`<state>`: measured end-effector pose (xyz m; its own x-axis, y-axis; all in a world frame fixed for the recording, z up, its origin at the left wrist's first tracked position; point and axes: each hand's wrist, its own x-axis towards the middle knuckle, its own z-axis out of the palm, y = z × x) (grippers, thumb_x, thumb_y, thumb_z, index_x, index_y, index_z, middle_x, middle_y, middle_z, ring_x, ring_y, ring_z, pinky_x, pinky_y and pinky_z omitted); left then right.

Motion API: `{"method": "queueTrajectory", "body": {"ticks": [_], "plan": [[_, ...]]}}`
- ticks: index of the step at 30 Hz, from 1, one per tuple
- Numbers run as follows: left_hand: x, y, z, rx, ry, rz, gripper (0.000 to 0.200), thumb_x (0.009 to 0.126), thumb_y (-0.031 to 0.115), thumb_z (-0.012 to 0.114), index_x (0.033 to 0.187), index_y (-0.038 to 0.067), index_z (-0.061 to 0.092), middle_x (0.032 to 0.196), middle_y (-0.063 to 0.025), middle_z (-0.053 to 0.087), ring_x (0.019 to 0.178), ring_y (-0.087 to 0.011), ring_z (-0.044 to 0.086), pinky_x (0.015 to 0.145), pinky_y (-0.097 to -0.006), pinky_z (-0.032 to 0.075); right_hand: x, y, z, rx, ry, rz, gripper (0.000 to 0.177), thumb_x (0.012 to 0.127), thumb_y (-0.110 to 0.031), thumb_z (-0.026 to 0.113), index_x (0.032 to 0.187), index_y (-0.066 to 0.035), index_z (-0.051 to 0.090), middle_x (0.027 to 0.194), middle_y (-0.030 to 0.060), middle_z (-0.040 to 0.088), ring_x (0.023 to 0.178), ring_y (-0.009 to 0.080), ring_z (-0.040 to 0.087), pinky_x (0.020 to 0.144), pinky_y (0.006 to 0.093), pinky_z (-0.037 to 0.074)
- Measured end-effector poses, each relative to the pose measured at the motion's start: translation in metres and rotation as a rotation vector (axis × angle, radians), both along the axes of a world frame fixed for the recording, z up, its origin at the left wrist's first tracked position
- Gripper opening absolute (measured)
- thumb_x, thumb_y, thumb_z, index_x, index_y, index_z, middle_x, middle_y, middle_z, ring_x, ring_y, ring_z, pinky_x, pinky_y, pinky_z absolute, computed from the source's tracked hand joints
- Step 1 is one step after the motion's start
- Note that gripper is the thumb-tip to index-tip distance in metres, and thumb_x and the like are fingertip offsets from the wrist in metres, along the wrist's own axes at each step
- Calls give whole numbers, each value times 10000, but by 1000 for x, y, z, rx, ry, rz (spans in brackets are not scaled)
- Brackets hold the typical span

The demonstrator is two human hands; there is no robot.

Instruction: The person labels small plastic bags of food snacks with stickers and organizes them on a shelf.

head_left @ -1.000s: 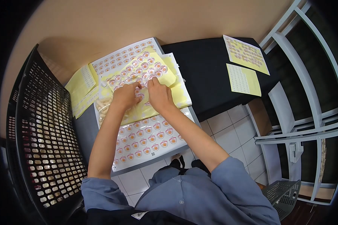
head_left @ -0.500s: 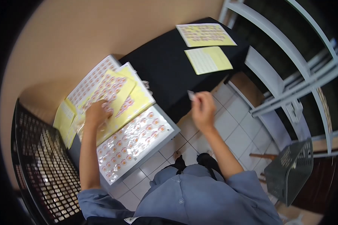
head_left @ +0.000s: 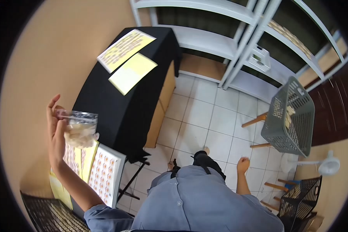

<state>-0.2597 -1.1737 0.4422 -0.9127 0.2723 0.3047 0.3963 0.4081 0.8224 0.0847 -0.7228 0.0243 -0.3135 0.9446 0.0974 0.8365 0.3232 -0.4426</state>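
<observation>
L hand (head_left: 55,135) pinches clear bag (head_left: 79,130) by top edge; R hand (head_left: 243,164) curled shut. Bag prob. light, floppy, slick: grip near top.

A table (head_left: 116,110) draped in black cloth is seen at the far left. A printed sticker sheet (head_left: 125,49) and a plain yellow sheet (head_left: 132,72) are laid flat on it, just beside each other. On the near grey table (head_left: 119,181), a sheet of round stickers (head_left: 104,174) is spread, partly overlapped by yellow backing sheets (head_left: 87,156).
</observation>
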Motion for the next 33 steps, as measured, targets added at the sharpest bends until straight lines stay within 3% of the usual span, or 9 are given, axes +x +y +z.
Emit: {"method": "queueTrajectory", "body": {"ticks": [3, 8, 19, 21, 24, 26, 28, 30, 33], "plan": [[-7, 88, -3, 25, -18, -186, 548, 750, 15, 421, 1280, 13, 282, 858, -15, 389, 750, -71, 405, 699, -187, 347, 85, -2, -81, -152, -673, 86, 269, 762, -192, 471, 760, 47, 596, 793, 174, 602, 757, 284, 557, 714, 360, 410], [-19, 218, -48, 257, -194, -448, 426, 812, -4, 436, 1231, 2, 360, 894, -16, 460, 776, -51, 440, 702, -178, 360, 161, -6, -53, -591, -650, -333, 386, 784, -257, 395, 790, 66, 605, 817, 161, 623, 797, 286, 563, 745, 349, 383], [-24, 434, -110, 573, -481, -583, 29, 856, 71, 482, 861, 48, 500, 771, 9, 538, 708, -24, 480, 653, -164, 372, 280, 50, -78, -144, -477, -994, 361, 800, -242, 414, 779, 71, 592, 812, 174, 599, 757, 299, 555, 721, 371, 402], [-21, 465, -117, 612, -510, -627, 27, 858, 68, 478, 850, 51, 497, 766, 7, 550, 709, -22, 489, 651, -163, 374, 222, 102, 4, 164, -291, -1080, 328, 803, -225, 446, 775, 73, 579, 806, 179, 571, 744, 304, 546, 699, 380, 415], [-23, 505, -124, 604, -586, -713, 35, 871, 74, 450, 888, 52, 472, 835, -54, 600, 776, -81, 557, 676, -190, 423, 112, 188, 139, 834, 170, -790, 172, 815, -100, 523, 838, 71, 532, 813, 155, 496, 695, 256, 524, 580, 321, 461], [-19, 533, -120, 599, -663, -731, 57, 880, 119, 453, 898, 69, 474, 866, -32, 580, 798, -81, 557, 700, -223, 455, 61, 232, 183, 814, 307, -615, 119, 829, -45, 494, 894, 55, 496, 899, 136, 485, 658, 193, 569, 551, 265, 487], [-19, 561, -122, 583, -694, -751, 69, 884, 134, 443, 900, 70, 466, 900, -62, 590, 825, -104, 566, 713, -233, 459, -21, 257, 223, 711, 885, -351, 110, 833, 0, 447, 932, 48, 439, 940, 144, 468, 633, 208, 594, 536, 251, 509], [-23, 587, -123, 534, -701, -778, 106, 897, 170, 414, 913, 70, 446, 998, -145, 591, 886, -164, 581, 755, -270, 466, -94, 261, 247, 610, 1002, -63, 100, 810, 62, 425, 909, 70, 412, 1045, 174, 417, 624, 223, 603, 530, 245, 523], [-30, 622, -116, 560, -708, -823, 118, 899, 177, 410, 910, 65, 446, 999, -149, 589, 890, -174, 582, 766, -287, 466, -172, 257, 274, 860, 664, 267, 71, 742, 73, 518, 798, 31, 520, 923, 129, 520, 677, 206, 598, 571, 265, 513]]}}
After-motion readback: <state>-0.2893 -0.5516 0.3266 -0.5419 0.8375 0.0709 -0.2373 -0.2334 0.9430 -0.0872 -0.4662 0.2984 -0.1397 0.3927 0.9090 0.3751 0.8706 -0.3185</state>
